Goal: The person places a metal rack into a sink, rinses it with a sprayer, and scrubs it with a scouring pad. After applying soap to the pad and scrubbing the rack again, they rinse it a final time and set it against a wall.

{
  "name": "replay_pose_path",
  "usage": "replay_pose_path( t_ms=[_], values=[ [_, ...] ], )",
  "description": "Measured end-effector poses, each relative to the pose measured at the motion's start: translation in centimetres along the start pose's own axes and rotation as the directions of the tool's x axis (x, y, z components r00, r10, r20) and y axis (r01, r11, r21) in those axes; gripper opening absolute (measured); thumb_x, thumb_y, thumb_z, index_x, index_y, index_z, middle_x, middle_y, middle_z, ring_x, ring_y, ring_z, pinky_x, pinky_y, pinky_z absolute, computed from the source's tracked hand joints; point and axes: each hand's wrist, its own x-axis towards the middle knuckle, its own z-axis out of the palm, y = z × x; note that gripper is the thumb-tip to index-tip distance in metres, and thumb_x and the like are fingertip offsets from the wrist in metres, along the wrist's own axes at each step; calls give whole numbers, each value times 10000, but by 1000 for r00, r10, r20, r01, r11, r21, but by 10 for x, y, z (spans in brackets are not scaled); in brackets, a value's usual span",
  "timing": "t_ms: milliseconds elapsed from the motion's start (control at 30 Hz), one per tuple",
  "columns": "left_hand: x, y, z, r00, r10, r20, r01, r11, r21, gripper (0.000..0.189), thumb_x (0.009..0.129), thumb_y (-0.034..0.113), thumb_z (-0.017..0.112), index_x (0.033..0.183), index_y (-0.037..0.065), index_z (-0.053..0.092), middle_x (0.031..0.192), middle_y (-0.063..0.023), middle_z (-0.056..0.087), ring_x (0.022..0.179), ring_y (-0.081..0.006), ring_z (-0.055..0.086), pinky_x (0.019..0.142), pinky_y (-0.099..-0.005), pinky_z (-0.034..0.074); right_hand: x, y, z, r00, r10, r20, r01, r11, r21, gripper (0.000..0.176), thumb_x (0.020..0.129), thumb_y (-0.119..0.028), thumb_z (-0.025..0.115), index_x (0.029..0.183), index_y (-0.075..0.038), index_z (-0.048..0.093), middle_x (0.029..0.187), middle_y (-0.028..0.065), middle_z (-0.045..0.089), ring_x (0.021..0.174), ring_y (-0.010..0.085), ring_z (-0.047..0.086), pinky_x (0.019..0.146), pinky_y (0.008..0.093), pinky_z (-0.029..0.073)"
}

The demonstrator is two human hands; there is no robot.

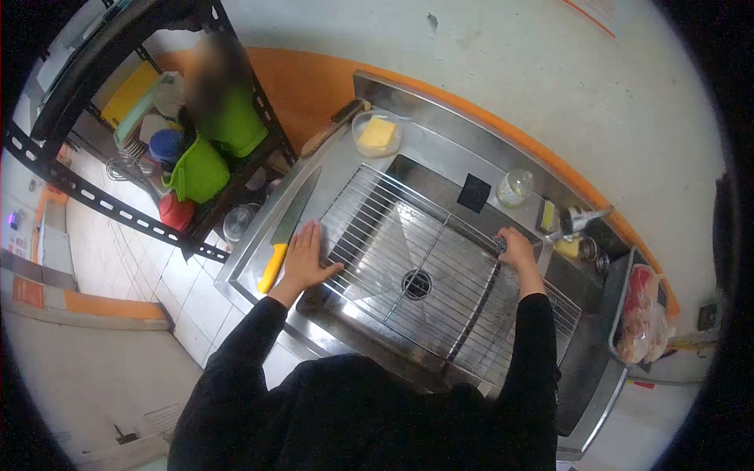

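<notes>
A wire rack (425, 257) lies across the steel sink (336, 320), its bars spanning the basin. My left hand (303, 263) rests flat at the rack's left edge, fingers stretched out and thumb spread over the bars. On the rack's right side my right hand (517, 251) is closed around a small grey scouring pad (500, 244), mostly covered by the fingers. Beside my left hand a knife with a yellow handle (272, 268) lies on the steel counter, its blade pointing away from me.
Along the back ledge stand a tub with a yellow block (378, 133), a black square (473, 193), a glass jar (515, 188) and a faucet (577, 220). At right, a grey tray (620, 314) holds bagged meat (644, 314). A shelf with green containers (196, 170) stands left.
</notes>
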Motion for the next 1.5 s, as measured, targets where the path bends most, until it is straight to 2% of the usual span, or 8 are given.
replay_pose_path(
  t_ms=[100, 200, 367, 400, 467, 1100, 1300, 1500],
  values=[
    [1, -17, 6, 999, 33, 42, -33, 999, 3, 1144, 689, 696, 606, 1442, -42, 164, 1488, -246, 216, 1369, -374, 255, 1117, -467, 203, 6, -39, -45, 966, 162, 202, -104, 956, -273, 438, 631, -190, 779, 1003, -110, 564, 996, 134, 571, 978, 366, 575, 788, 456, 478],
    [-1, -28, 2, 997, 81, 4, -81, 996, -34, 1175, 672, 712, 606, 1429, -73, 167, 1483, -265, 212, 1360, -382, 269, 1112, -455, 227, 11, -108, -72, 968, 174, -181, -187, 981, -57, 343, 772, -283, 688, 1024, -82, 571, 996, 146, 566, 955, 372, 576, 769, 470, 475],
    [2, -34, 9, 988, 144, 53, -143, 989, -26, 1246, 627, 739, 626, 1411, -114, 167, 1482, -285, 193, 1369, -376, 258, 1113, -445, 231, 74, -257, 15, 935, -52, -352, 128, 972, 196, 268, 871, -190, 553, 1079, -28, 601, 1043, 198, 558, 1004, 338, 544, 855, 437, 442],
    [3, -35, 9, 986, 153, 71, -150, 988, -45, 1258, 619, 742, 630, 1408, -120, 166, 1482, -289, 189, 1372, -374, 252, 1115, -444, 226, 88, -295, 34, 963, 58, -261, 117, 786, 607, 257, 871, -180, 542, 1075, -39, 609, 1060, 177, 565, 1003, 350, 540, 874, 430, 439],
    [4, -37, 14, 986, 159, 48, -157, 986, -51, 1266, 612, 745, 631, 1411, -117, 162, 1488, -287, 176, 1381, -368, 235, 1118, -437, 221, 106, -356, 69, 898, -163, -409, 318, 883, 346, 255, 863, -154, 519, 1079, -62, 619, 1058, 148, 583, 994, 348, 541, 871, 431, 443],
    [9, -35, 4, 979, 123, 159, -106, 988, -112, 1295, 608, 737, 640, 1426, -103, 91, 1513, -258, 109, 1418, -355, 117, 1131, -470, 164, 117, -388, 115, 913, -110, -392, 142, 989, 52, 134, 798, -108, 535, 866, -59, 639, 933, 121, 615, 915, 299, 551, 798, 396, 456],
    [14, -33, -1, 966, 66, 251, -48, 996, -75, 1265, 647, 712, 628, 1433, -97, 56, 1526, -236, 68, 1427, -336, 89, 1135, -462, 153, -13, -254, 92, 942, 114, -316, -127, 992, -22, 167, 770, -98, 649, 936, -92, 670, 974, 90, 620, 902, 316, 548, 790, 400, 461],
    [11, -31, 4, 975, 63, 213, -55, 997, -46, 1255, 649, 703, 630, 1438, -88, 59, 1530, -232, 58, 1426, -336, 91, 1137, -459, 140, 53, -314, 77, 855, -97, -510, 167, 982, 92, 198, 761, -63, 648, 958, -82, 662, 975, 96, 615, 899, 311, 547, 772, 392, 456]
  ],
)
